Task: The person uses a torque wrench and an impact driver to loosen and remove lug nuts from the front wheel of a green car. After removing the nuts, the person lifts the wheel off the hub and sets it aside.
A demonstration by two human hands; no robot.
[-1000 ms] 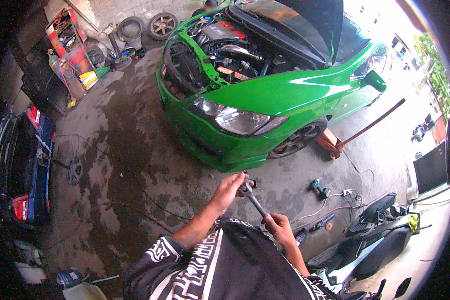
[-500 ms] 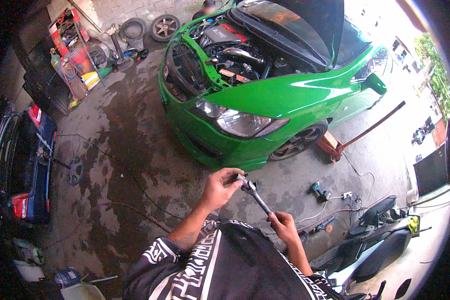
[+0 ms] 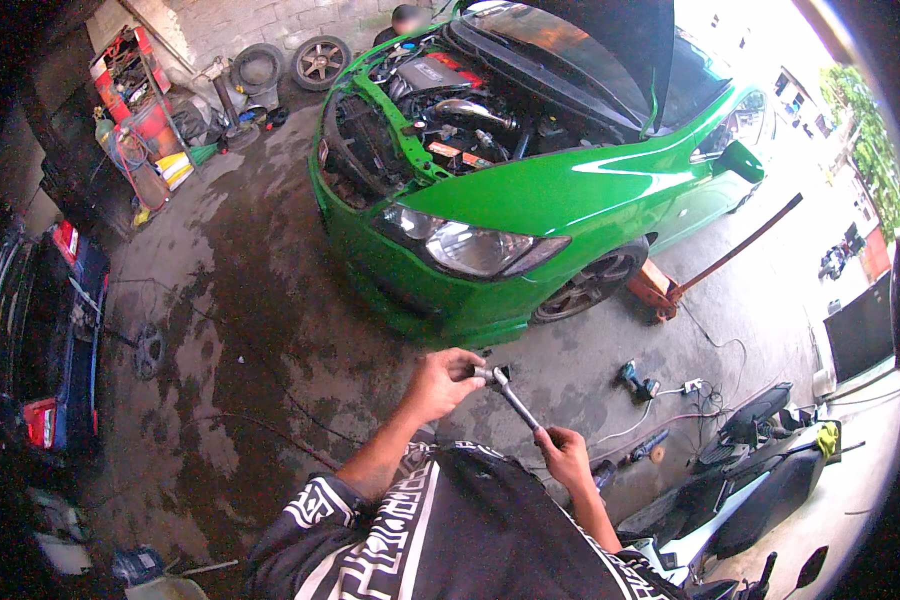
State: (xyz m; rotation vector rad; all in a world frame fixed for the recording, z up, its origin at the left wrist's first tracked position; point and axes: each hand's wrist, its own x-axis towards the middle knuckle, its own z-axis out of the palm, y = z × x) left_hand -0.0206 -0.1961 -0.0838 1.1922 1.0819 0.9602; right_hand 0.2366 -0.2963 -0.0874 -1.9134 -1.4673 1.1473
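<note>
A silver ratchet wrench (image 3: 519, 407) slants between my two hands in front of my chest. My right hand (image 3: 568, 458) is closed around the lower end of its handle. At the tool's head, my left hand (image 3: 440, 385) pinches a small metal socket (image 3: 483, 373) between thumb and fingers; part of the socket is hidden by the fingertips. Beyond the hands stands a green car (image 3: 530, 200) with its hood raised and the engine bay (image 3: 460, 110) exposed.
An orange floor jack (image 3: 658, 292) stands by the front wheel, its long handle pointing up. A cordless power tool (image 3: 638, 382), cables and an angle grinder (image 3: 648, 448) lie on the floor at right, near a motorcycle (image 3: 770, 490). Another person (image 3: 405, 22) is behind the car.
The ratchet's head has turned a little in my hands, and my left hand has lowered slightly with the socket. My right hand keeps its hold on the handle.
</note>
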